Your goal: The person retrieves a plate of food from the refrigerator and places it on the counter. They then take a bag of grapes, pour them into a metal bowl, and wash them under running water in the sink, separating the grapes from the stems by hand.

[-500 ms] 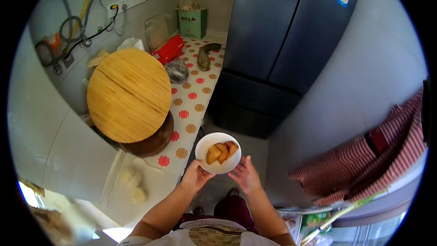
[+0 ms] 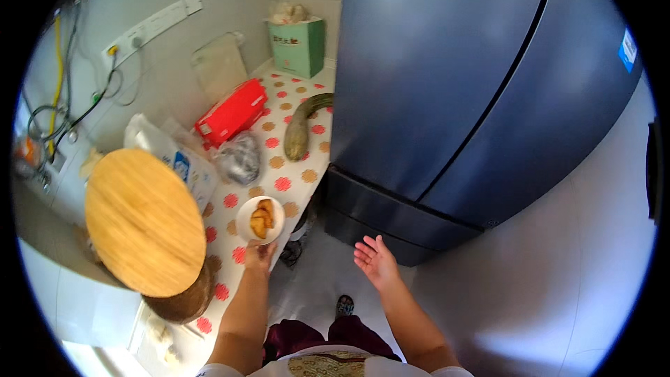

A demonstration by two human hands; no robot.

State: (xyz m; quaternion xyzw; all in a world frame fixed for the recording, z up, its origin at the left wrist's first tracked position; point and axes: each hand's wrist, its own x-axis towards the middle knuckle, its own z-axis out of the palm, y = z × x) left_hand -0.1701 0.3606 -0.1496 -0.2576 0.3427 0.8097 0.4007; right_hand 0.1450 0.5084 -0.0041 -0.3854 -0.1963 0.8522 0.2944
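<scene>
A small white bowl (image 2: 244, 222) is in my left hand (image 2: 259, 255), whose fingers hold it from its near side. Inside it lie several golden-brown fried pieces (image 2: 261, 220), half-moon in shape; their exact kind is unclear. The bowl appears over the edge of the counter with the flower-patterned cover (image 2: 282, 184); whether it touches the cover I cannot tell. My right hand (image 2: 377, 263) is empty, its fingers stretched out, in front of the dark refrigerator's (image 2: 412, 84) lower drawers and apart from the bowl.
Left on the counter, a round wooden board (image 2: 146, 222) rests on a brown round base (image 2: 183, 300). Farther back are a grey plastic bag (image 2: 241, 158), a red package (image 2: 232, 112), a long green gourd (image 2: 298, 136) and a green box (image 2: 299, 47). Cables hang on the left wall.
My right hand has let go of the bowl and moved away to the right. The left hand has carried the bowl left to the counter. My view is closer to the refrigerator.
</scene>
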